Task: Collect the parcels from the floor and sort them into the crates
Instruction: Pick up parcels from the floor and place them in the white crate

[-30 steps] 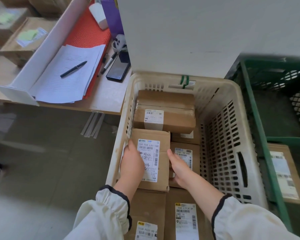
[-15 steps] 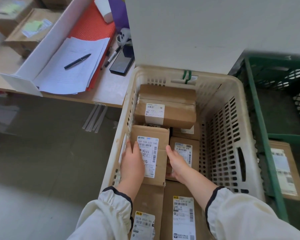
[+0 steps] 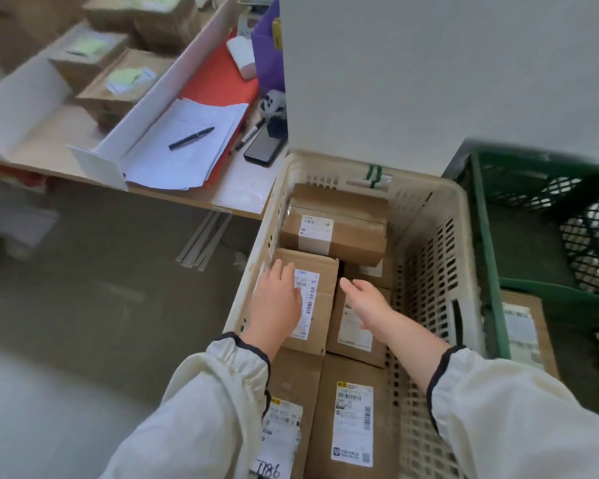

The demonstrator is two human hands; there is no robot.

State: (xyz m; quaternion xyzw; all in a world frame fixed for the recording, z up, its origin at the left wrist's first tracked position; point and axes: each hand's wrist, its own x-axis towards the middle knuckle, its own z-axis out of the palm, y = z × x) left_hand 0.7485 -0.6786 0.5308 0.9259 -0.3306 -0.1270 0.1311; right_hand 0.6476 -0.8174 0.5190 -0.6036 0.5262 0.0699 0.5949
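A cream plastic crate [image 3: 426,271] stands in front of me, filled with several brown cardboard parcels. My left hand [image 3: 278,299] lies flat on top of a labelled parcel [image 3: 322,305] at the crate's left side, fingers spread. My right hand [image 3: 367,300] hovers open just right of that parcel, above a lower parcel [image 3: 355,335], and grips nothing. A larger taped parcel [image 3: 336,224] lies at the crate's far end. Two more labelled parcels [image 3: 355,423] fill the near end.
A green crate [image 3: 488,257] stands to the right, with a parcel [image 3: 529,333] in it near its front. A desk [image 3: 246,191] at the far left carries papers, a pen [image 3: 191,137], a phone [image 3: 265,146] and boxes. Grey floor [image 3: 83,305] lies to the left.
My right hand has come off the parcel's right edge and opened, lifting slightly. My left hand has slid forward over the label. The view has shifted a little to the right.
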